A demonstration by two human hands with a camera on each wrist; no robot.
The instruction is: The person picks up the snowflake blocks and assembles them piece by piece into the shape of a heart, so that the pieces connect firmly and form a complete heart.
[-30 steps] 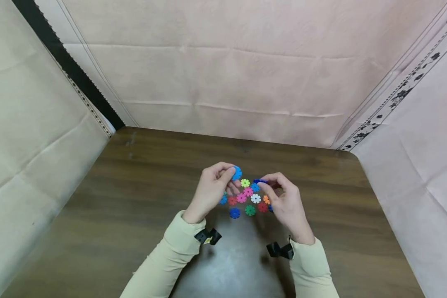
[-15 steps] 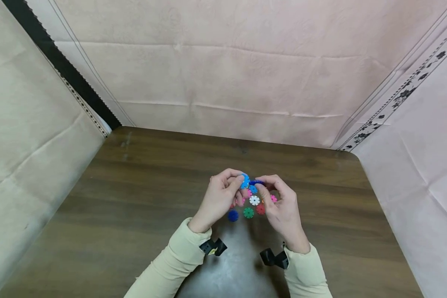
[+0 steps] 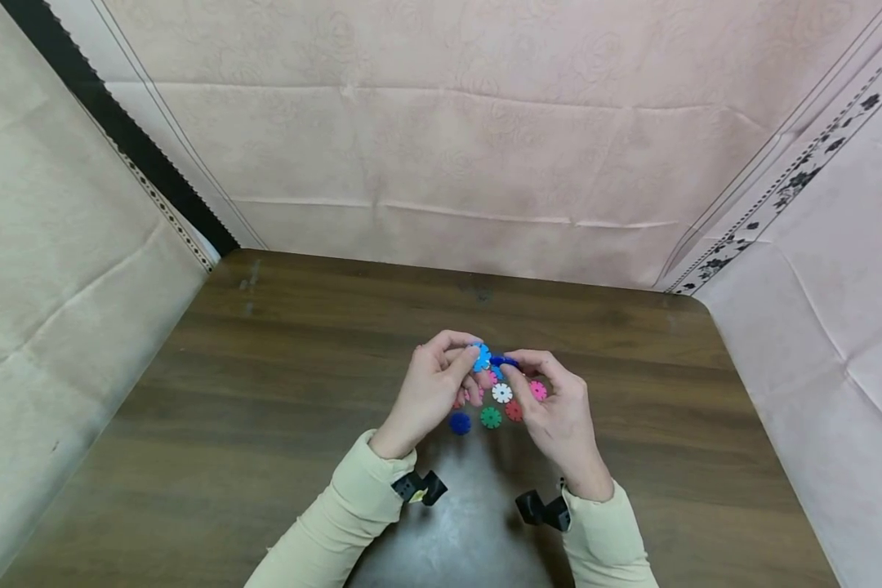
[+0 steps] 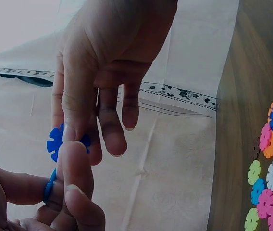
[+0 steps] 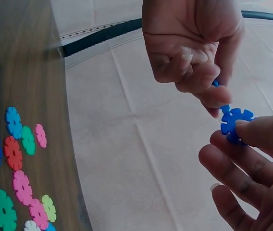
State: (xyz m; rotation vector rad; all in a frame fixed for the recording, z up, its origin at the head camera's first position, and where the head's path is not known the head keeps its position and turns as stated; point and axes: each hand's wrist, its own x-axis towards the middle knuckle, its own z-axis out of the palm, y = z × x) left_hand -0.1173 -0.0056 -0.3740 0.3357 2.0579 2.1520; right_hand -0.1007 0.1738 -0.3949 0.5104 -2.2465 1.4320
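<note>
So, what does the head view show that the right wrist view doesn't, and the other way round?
Only the head view shows the pale sleeves and black wrist devices. Only the right wrist view shows a light-blue piece lying beside a small green piece. Both show the left hand, the right hand pinching a dark-blue piece, and the table.

Am looking into a makeshift booth: am seeing a wood-grained table (image 3: 301, 327) walled in by creased, pale cloth (image 3: 448, 155) at the back and both sides, am also noticing a flowered border (image 3: 801, 178) near the right corner. Am not telling home from workplace here.
</note>
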